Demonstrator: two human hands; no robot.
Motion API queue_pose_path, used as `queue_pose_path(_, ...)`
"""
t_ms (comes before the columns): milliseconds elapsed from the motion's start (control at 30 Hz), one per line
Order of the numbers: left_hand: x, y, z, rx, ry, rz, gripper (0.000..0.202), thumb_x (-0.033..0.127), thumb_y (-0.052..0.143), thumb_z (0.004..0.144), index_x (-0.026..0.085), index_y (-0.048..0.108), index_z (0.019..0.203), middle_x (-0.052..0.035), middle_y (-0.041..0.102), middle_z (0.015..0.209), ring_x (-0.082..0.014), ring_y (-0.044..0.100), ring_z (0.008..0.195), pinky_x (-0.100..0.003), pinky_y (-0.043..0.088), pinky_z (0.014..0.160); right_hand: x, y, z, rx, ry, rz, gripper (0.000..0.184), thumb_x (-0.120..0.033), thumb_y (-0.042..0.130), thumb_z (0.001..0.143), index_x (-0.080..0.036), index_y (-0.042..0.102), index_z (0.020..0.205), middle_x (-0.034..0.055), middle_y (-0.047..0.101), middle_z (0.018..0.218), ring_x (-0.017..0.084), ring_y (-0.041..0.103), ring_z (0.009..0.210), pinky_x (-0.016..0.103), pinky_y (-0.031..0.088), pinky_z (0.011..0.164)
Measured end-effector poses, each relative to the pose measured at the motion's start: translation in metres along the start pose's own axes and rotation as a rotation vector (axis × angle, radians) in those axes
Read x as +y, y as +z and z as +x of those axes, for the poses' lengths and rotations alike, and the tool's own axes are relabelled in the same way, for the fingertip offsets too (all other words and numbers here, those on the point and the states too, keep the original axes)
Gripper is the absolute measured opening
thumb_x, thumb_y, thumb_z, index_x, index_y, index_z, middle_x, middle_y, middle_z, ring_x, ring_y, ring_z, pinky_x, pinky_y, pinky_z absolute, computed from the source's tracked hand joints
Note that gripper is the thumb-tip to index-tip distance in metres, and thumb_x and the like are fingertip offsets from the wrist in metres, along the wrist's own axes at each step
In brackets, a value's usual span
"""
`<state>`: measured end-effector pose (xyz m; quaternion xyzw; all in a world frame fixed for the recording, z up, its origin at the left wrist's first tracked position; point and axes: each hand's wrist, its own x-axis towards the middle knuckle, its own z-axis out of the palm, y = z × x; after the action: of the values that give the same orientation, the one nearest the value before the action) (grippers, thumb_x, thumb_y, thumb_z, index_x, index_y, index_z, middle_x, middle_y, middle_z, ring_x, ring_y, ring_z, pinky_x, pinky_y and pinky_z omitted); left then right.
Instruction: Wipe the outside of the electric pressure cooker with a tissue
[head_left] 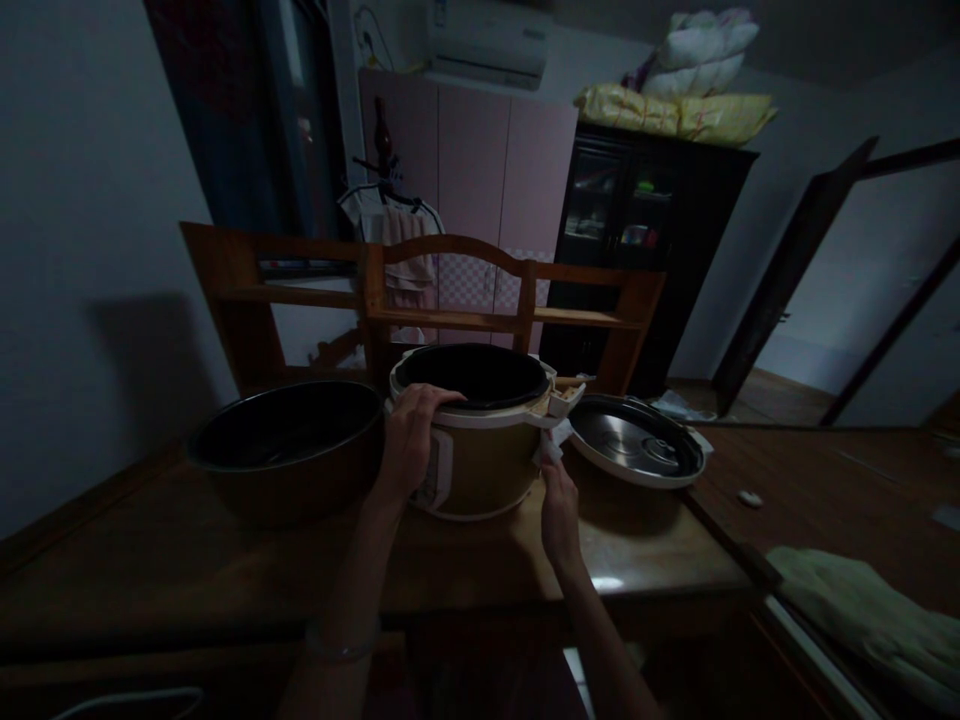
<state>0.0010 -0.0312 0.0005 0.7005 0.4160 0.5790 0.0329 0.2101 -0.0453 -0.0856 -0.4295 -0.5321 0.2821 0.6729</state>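
A gold and white rice cooker point(480, 455) stands open on the wooden table point(187, 560), its dark inside facing up. My left hand point(411, 440) is clasped over the cooker's front left rim. My right hand point(559, 505) pinches a small white cloth point(550, 445) against the cooker's right side, just under the rim. The cooker's lid point(637, 440) lies upside down on the table to the right, its metal inner face showing.
A large dark inner pot point(289, 445) sits left of the cooker. A wooden shelf rack point(450, 290) stands behind. A pale green cloth point(862, 600) lies at the right on a lower surface. Cabinets and a doorway are farther back.
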Motion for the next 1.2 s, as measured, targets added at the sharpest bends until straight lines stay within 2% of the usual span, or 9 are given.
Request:
queue_pose_path(100,0.0,0.001,0.0,0.029,-0.002,0.006,0.056,0.036,0.016,0.105,0.025,0.071,0.104,-0.0022,0.071,0.113,-0.0195,0.058,0.115,-0.039,0.037,0.11,0.004,0.0,-0.003,-0.007,0.013,0.031,0.051,-0.045,0.045,0.095,-0.025,0.058,0.14,0.0036,0.056,0.147,0.022,0.045,0.141,0.038,0.028,0.118)
queue_pose_path(233,-0.001,0.004,0.0,0.061,-0.004,0.01,0.057,0.035,0.016,0.105,0.025,0.072,0.102,-0.002,0.071,0.112,-0.0186,0.058,0.115,-0.038,0.038,0.11,0.014,-0.002,-0.007,-0.003,0.094,0.053,0.05,-0.047,0.048,0.095,-0.026,0.06,0.139,0.0039,0.063,0.14,0.023,0.051,0.136,0.038,0.032,0.116)
queue_pose_path(367,-0.001,0.006,-0.001,0.069,0.003,0.012,0.058,0.035,0.014,0.105,0.024,0.071,0.102,-0.0028,0.071,0.111,-0.0188,0.058,0.115,-0.038,0.038,0.11,0.023,-0.008,-0.011,-0.04,0.117,0.047,0.046,-0.045,0.051,0.094,-0.025,0.065,0.133,0.0041,0.063,0.139,0.025,0.055,0.131,0.039,0.036,0.113)
queue_pose_path(533,0.0,0.008,-0.001,0.09,-0.01,0.023,0.059,0.036,0.014,0.105,0.024,0.072,0.1,-0.0021,0.071,0.11,-0.019,0.059,0.114,-0.038,0.037,0.11,0.027,-0.013,-0.017,-0.065,0.138,-0.013,0.044,-0.044,0.051,0.093,-0.026,0.067,0.13,0.0036,0.065,0.136,0.025,0.055,0.131,0.037,0.036,0.113)
queue_pose_path(733,-0.001,0.009,-0.001,0.116,-0.045,-0.006,0.063,0.039,0.014,0.105,0.025,0.074,0.097,-0.0017,0.074,0.105,-0.02,0.059,0.115,-0.039,0.035,0.113,0.039,-0.012,-0.025,-0.056,0.187,-0.114,0.044,-0.048,0.051,0.093,-0.023,0.07,0.123,0.0065,0.07,0.129,0.026,0.061,0.122,0.038,0.04,0.107)
queue_pose_path(967,0.001,0.01,0.0,0.124,-0.05,-0.028,0.063,0.04,0.014,0.105,0.024,0.075,0.096,-0.0015,0.074,0.105,-0.019,0.058,0.116,-0.037,0.034,0.113,0.033,-0.01,-0.033,-0.059,0.146,-0.192,0.042,-0.043,0.042,0.096,-0.023,0.071,0.119,0.0081,0.073,0.12,0.026,0.063,0.116,0.038,0.044,0.101)
queue_pose_path(1100,0.001,0.01,0.0,0.126,-0.053,-0.01,0.064,0.04,0.014,0.105,0.024,0.075,0.095,-0.0017,0.074,0.104,-0.0194,0.058,0.117,-0.037,0.034,0.113,0.032,-0.008,-0.038,-0.023,0.169,-0.19,0.044,-0.041,0.041,0.096,-0.021,0.072,0.118,0.0091,0.074,0.117,0.027,0.065,0.111,0.039,0.043,0.101)
queue_pose_path(1200,0.001,0.01,0.0,0.128,-0.043,-0.006,0.063,0.039,0.014,0.105,0.024,0.075,0.096,-0.0014,0.074,0.105,-0.0191,0.058,0.116,-0.037,0.034,0.113,0.035,-0.005,-0.038,0.034,0.173,-0.152,0.046,-0.047,0.044,0.096,-0.021,0.072,0.121,0.0092,0.071,0.124,0.027,0.061,0.121,0.041,0.038,0.108)
